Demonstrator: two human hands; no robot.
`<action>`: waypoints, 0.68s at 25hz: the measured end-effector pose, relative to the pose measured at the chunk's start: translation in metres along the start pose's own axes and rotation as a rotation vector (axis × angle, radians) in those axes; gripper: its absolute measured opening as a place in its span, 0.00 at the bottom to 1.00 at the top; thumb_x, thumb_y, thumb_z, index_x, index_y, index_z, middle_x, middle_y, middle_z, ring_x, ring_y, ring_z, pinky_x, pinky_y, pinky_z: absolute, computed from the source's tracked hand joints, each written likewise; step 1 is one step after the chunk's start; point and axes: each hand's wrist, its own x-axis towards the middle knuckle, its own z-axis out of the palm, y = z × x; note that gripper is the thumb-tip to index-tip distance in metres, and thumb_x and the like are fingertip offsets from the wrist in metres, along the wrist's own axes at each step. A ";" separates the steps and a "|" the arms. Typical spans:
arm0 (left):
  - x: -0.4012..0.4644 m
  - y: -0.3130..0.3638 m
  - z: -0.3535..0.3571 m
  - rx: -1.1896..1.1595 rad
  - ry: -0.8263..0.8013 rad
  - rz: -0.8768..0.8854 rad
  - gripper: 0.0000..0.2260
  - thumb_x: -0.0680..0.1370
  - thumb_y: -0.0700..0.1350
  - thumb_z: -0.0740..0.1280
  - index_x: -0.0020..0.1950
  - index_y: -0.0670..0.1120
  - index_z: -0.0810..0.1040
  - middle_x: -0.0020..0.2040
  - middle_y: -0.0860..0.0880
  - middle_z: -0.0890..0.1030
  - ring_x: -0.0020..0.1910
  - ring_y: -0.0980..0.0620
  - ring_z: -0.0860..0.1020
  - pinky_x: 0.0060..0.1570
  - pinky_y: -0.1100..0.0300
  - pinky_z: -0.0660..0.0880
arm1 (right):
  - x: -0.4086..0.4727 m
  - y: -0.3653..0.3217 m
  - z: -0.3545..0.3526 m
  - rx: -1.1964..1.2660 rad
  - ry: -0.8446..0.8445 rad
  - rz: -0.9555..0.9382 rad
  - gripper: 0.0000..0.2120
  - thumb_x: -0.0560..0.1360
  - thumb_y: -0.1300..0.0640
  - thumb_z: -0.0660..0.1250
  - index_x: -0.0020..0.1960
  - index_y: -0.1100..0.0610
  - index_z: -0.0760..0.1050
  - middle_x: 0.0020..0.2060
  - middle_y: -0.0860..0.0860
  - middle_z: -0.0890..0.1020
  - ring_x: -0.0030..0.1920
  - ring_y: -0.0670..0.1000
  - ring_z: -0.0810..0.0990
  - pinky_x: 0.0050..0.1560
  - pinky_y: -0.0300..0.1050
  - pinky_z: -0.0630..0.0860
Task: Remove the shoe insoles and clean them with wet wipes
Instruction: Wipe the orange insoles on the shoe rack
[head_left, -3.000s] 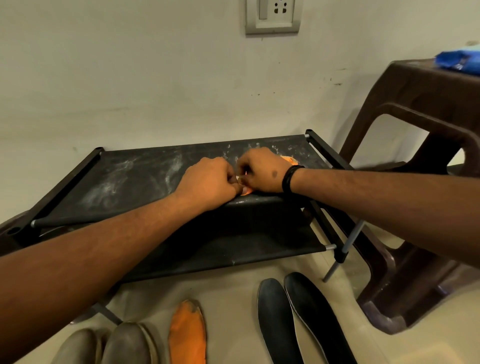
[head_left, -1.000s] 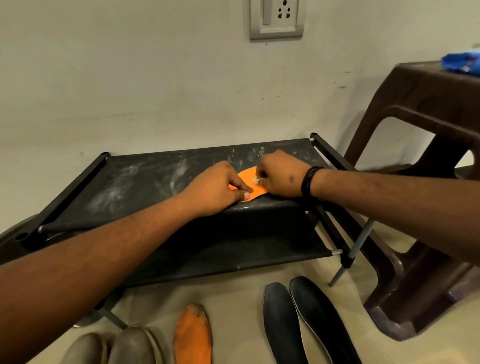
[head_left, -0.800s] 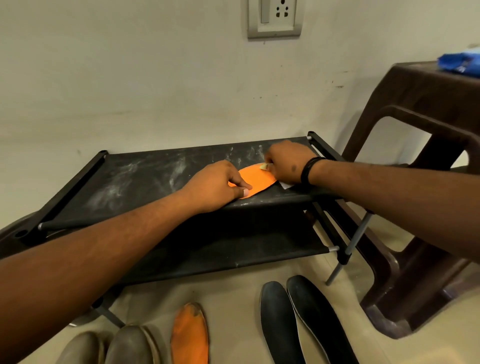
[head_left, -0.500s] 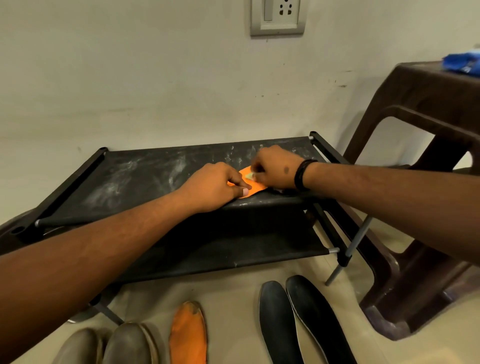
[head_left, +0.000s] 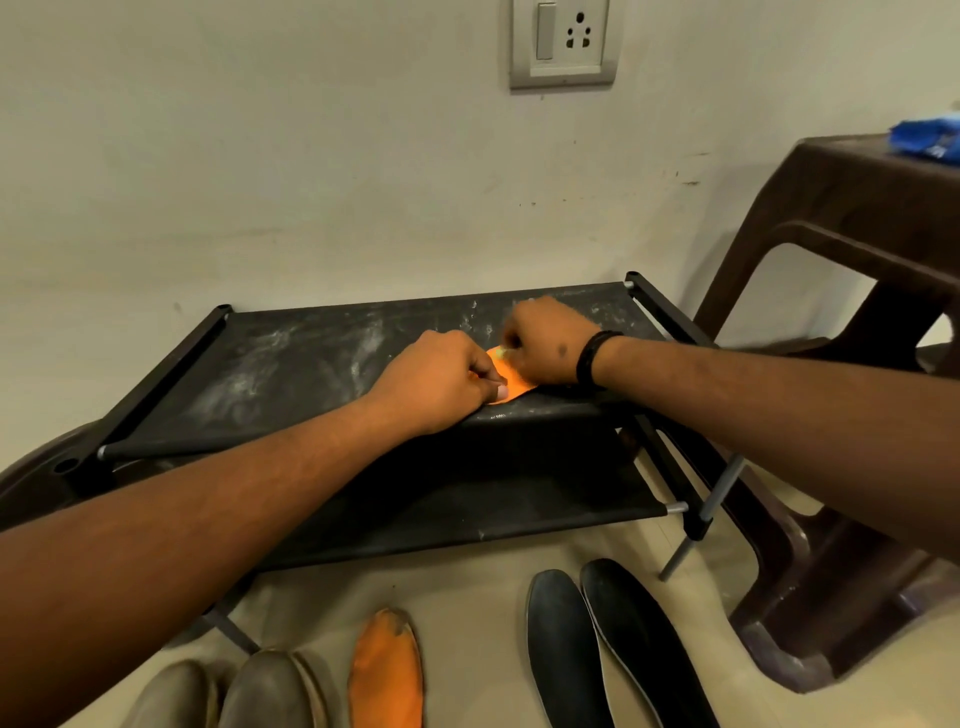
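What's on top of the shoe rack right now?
An orange insole, pinned by the left hand while the right hand wipes it. The wipe and most of the insole are covered.

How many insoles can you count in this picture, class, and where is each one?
4. One orange insole lies on the rack's top shelf under both hands. A second orange insole and two black insoles lie on the floor. Others may be hidden.

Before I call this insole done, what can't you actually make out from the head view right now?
- Orange insole on the rack: mostly covered by the left hand and right hand.
- Pale wipe: only a sliver shows at the right hand's fingers.
- Grey shoes: cut off by the bottom edge.
- Blue packet: cropped by the right edge.
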 end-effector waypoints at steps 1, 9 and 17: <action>-0.001 -0.002 0.000 0.002 0.014 -0.003 0.05 0.75 0.53 0.74 0.49 0.56 0.87 0.51 0.55 0.86 0.49 0.55 0.82 0.53 0.50 0.80 | -0.002 -0.003 0.001 0.057 -0.032 -0.039 0.06 0.74 0.60 0.66 0.41 0.59 0.80 0.35 0.51 0.80 0.36 0.52 0.77 0.38 0.44 0.73; 0.001 -0.004 0.002 0.036 0.017 -0.021 0.06 0.75 0.56 0.73 0.46 0.55 0.87 0.46 0.55 0.86 0.44 0.55 0.82 0.49 0.49 0.81 | 0.003 -0.009 0.006 0.059 -0.023 -0.030 0.10 0.75 0.59 0.65 0.36 0.55 0.77 0.33 0.52 0.80 0.35 0.51 0.78 0.37 0.43 0.74; -0.001 -0.005 0.001 0.045 0.025 -0.043 0.07 0.74 0.56 0.74 0.45 0.54 0.87 0.47 0.56 0.86 0.47 0.54 0.82 0.51 0.49 0.81 | -0.015 0.005 -0.008 0.012 -0.089 -0.107 0.07 0.76 0.56 0.67 0.41 0.56 0.80 0.37 0.51 0.82 0.39 0.52 0.79 0.40 0.44 0.74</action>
